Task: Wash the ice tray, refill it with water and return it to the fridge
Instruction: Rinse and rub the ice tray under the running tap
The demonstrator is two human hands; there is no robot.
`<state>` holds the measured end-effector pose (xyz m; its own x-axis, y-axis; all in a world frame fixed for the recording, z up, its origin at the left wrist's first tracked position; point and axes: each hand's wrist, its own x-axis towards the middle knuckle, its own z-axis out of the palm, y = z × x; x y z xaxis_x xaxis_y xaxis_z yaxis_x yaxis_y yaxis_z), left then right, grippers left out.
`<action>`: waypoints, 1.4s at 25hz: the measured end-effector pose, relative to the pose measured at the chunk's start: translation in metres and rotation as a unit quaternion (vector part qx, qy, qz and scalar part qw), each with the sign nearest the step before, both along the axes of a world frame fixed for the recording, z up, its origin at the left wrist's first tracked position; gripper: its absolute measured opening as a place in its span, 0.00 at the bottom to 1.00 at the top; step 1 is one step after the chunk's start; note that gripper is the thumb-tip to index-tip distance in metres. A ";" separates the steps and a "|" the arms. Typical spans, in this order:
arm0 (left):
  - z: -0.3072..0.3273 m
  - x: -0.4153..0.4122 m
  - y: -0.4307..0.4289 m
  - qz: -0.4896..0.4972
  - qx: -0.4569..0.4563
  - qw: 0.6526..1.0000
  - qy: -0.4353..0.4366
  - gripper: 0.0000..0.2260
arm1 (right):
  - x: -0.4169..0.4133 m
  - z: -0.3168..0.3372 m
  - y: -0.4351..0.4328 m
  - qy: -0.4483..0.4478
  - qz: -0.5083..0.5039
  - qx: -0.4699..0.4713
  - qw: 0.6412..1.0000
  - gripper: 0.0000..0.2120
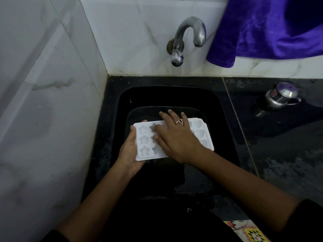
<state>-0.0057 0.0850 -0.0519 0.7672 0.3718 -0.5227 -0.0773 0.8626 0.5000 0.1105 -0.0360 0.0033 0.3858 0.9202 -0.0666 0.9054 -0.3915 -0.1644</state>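
A white ice tray (145, 142) with star-shaped and heart-shaped cavities is held level over the black sink (120, 109). My left hand (130, 154) grips its left short edge from below, thumb on the rim. My right hand (174, 137), with a ring on one finger, lies flat on top of the tray, fingers spread across the middle cavities and hiding them. The heart cavities show at the tray's right end. The metal tap (190, 34) sticks out of the tiled wall above the sink; no water runs from it.
A black countertop (279, 145) runs to the right of the sink, with a small steel lidded pot (281, 96) on it. A purple cloth (262, 27) hangs at the upper right. White marble-look tiled walls (43, 102) close off the left and back.
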 end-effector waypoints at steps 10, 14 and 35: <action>-0.007 0.001 -0.001 -0.019 -0.018 1.000 -0.008 0.27 | 0.002 -0.003 0.003 -0.019 0.001 -0.010 1.000 0.26; -0.007 0.000 0.003 -0.005 -0.010 1.000 -0.022 0.26 | 0.007 -0.002 0.000 -0.034 0.014 -0.010 0.999 0.24; -0.004 -0.004 0.000 -0.006 -0.008 0.999 -0.032 0.23 | 0.006 -0.001 -0.003 -0.035 0.037 -0.030 0.998 0.25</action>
